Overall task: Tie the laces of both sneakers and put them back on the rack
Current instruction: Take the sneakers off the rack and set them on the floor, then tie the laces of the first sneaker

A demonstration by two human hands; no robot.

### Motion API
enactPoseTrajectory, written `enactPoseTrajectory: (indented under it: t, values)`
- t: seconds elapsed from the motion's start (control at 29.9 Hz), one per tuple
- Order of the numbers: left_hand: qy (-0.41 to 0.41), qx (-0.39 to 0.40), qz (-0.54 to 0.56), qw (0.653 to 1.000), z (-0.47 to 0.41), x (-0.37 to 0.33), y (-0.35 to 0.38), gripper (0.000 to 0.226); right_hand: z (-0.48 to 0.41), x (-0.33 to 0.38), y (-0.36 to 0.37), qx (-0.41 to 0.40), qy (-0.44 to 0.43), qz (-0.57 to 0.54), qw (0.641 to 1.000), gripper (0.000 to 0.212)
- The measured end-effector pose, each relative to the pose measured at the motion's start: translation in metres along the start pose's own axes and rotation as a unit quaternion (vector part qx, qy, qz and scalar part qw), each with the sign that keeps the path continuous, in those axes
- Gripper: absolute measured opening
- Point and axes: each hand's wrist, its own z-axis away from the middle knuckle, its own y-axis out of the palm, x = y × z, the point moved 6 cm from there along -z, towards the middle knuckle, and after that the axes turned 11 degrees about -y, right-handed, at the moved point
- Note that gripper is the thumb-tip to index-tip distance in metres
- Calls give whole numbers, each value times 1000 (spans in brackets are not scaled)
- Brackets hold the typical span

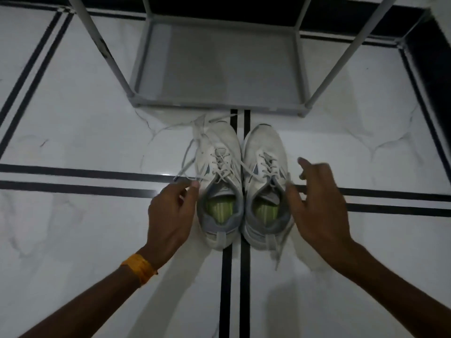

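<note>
So far nothing is tied: the grey rack (219, 64) stands bare on the tiled floor (73, 132), and the left sneaker (218, 181) and right sneaker (264, 184) sit side by side just in front of it, laces loose. The left hand (170, 215) pinches a lace (186, 162) of the left sneaker. The right hand (314, 201) has its fingers spread beside the right sneaker, holding nothing I can see, so both knots and the putting back are left.

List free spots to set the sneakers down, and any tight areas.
Free: the rack bottom shelf, bare between its posts; open floor left and right of the pair. Crowded: around the left sneaker and right sneaker, with loose laces and both hands alongside.
</note>
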Motion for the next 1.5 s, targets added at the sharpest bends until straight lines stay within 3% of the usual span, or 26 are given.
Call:
enactPoseTrajectory:
  t: [0.03, 0.1, 0.17, 0.23, 0.33, 0.43, 0.5, 0.57, 0.67, 0.73, 0.97, 1.2, 1.27, 1.37, 1.5]
  values:
    - [-41, -11, 47, 998, -2, 1, -3, 37, -7, 12, -7, -30, -11, -36, 999, 34]
    - [-114, 8, 124, 986, -5, 2, 3, 37, -25, 31, 10, 23, -7, -113, 993, 20]
    - [-126, 28, 142, 982, -7, -3, 11, 37, -38, 48, 42, 113, -1, -142, 983, 22]
    - [-105, 31, 139, 984, -12, -13, 15, 35, -46, 55, 63, 138, 5, -151, 979, 28]
    - [-124, 59, 177, 975, -21, -21, 22, 21, -51, 52, 78, 138, 39, -179, 973, 35]
    - [-156, 77, 225, 959, -22, -26, 26, 10, -50, 47, 78, 96, 112, -259, 955, 20]
    - [-172, 64, 273, 944, -16, -27, 26, 13, -44, 46, 79, 73, 193, -378, 902, 13]
    - [-181, 41, 329, 926, -10, -27, 26, 16, -34, 48, 80, 42, 263, -503, 822, 14]
    - [-205, 22, 391, 897, -10, -25, 25, 15, -25, 39, 81, -28, 322, -603, 729, 19]
    - [-221, 26, 420, 880, -13, -22, 27, 13, -21, 33, 85, -47, 340, -625, 701, 17]
    - [-266, 10, 418, 869, -21, -9, 40, 12, -18, 30, 90, -73, 372, -652, 657, 11]
    - [-269, 11, 422, 866, -26, -9, 41, 13, -13, 29, 89, -95, 382, -637, 663, 17]
    - [-252, 24, 424, 869, -24, -14, 38, 13, -13, 31, 88, -90, 363, -611, 698, 17]
    - [-195, 63, 420, 884, -23, -31, 28, 17, -20, 39, 76, -68, 279, -540, 791, 17]
    - [-12, 113, 366, 924, -24, -76, -5, 27, -39, 60, 60, 34, 141, -470, 871, 16]
